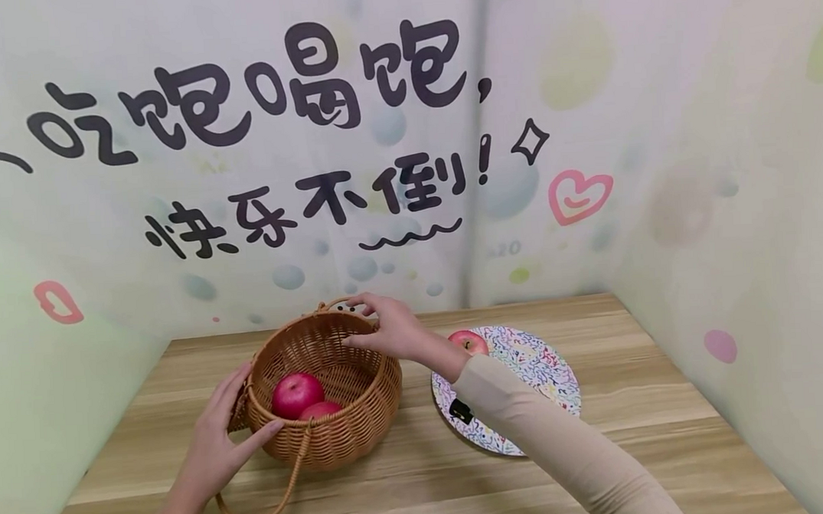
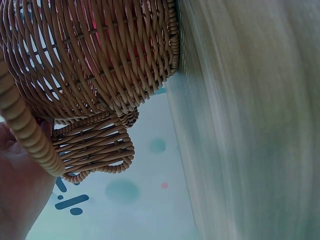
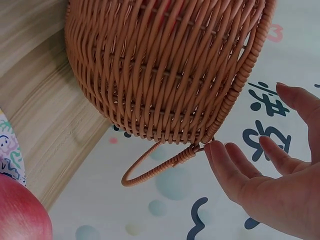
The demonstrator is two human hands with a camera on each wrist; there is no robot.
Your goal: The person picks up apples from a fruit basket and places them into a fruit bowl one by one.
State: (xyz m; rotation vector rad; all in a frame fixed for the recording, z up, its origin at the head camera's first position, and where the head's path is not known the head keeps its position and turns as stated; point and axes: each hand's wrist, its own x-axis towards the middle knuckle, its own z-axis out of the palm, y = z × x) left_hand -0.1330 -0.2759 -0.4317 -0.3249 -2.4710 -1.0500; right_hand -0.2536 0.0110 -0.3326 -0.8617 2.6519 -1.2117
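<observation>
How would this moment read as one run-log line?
wicker basket: two apples visible inside | left grip: at basket's left side | right grip: relaxed, at far-right side | patterned plate: one apple

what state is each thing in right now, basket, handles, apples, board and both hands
Basket: on the table, uncovered, two apples inside
Near handle: hanging down outside
Far handle: sticking outward
Red apples: in the basket, whole
Third apple: whole, on the board, partly hidden
Patterned board: flat on the table
Left hand: touching the basket's rim
Right hand: fingers spread, at the far rim
</observation>
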